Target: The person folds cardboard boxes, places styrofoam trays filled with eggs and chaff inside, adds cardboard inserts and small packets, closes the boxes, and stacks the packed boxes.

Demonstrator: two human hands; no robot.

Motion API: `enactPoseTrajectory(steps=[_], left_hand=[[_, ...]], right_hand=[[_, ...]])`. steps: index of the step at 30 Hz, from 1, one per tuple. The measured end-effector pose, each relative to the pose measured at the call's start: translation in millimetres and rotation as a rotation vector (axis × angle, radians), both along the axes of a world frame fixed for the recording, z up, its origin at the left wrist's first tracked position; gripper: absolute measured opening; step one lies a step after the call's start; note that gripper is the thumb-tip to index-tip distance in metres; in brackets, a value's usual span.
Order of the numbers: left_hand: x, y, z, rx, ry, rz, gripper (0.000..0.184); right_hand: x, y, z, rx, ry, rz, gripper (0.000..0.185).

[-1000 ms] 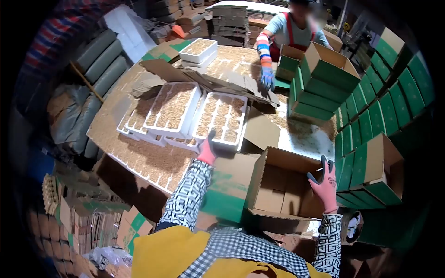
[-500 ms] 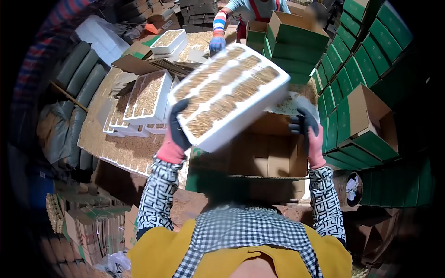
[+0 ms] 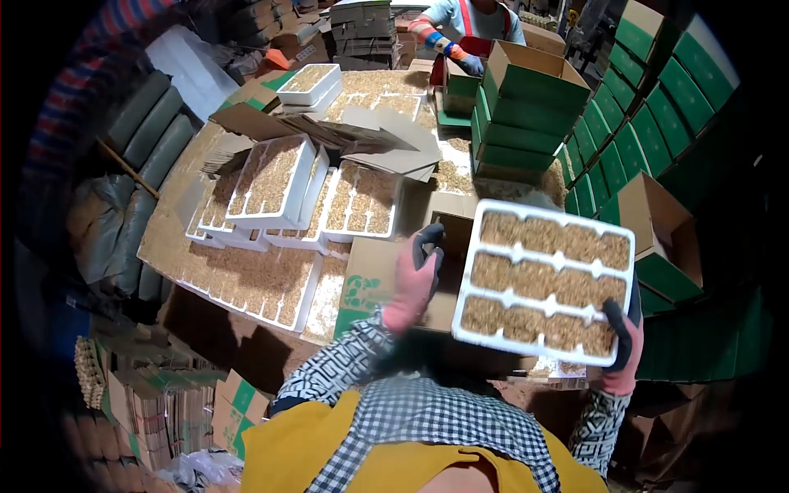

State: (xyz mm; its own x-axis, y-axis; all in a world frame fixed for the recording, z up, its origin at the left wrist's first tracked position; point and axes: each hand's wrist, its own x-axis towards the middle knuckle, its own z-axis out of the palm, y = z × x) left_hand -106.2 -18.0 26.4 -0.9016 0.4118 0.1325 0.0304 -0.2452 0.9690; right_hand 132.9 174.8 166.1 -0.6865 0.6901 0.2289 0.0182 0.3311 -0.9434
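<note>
My right hand (image 3: pixel 626 341), in a dark and pink glove, grips the right edge of a white foam tray (image 3: pixel 546 257). The tray is tilted, and its rows of compartments hold brown, husk-like filling. To its left, my left hand (image 3: pixel 417 277) is raised with thumb and fingers apart, holding nothing. Below both hands stands an open cardboard box (image 3: pixel 370 281) with green printing. The tray covers much of the box, so its inside is mostly hidden.
Filled foam trays (image 3: pixel 271 185) are stacked on the husk-strewn table (image 3: pixel 177 185) at left, beside folded cardboard (image 3: pixel 394 141). Green boxes (image 3: pixel 526 103) stand ahead and along the right (image 3: pixel 657 185). Across the table a co-worker's gloved hand (image 3: pixel 470 64) touches a box.
The foam tray has moved from the left to the right and turned. My left hand has let go of it, and my right hand now grips it. The co-worker's hand has shifted right.
</note>
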Motion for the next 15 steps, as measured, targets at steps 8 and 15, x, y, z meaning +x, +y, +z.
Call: enactPoseTrajectory(steps=[8, 15], left_hand=[[-89.4, -23.4, -15.2, 0.129, -0.249, -0.097, 0.024], [-235.6, 106.6, -118.3, -0.94, 0.598, -0.45, 0.047]], right_hand=[[-56.4, -24.3, -60.7, -0.635, -0.22, 0.066, 0.061], [-29.4, 11.7, -138.2, -0.474, -0.345, -0.101, 0.061]])
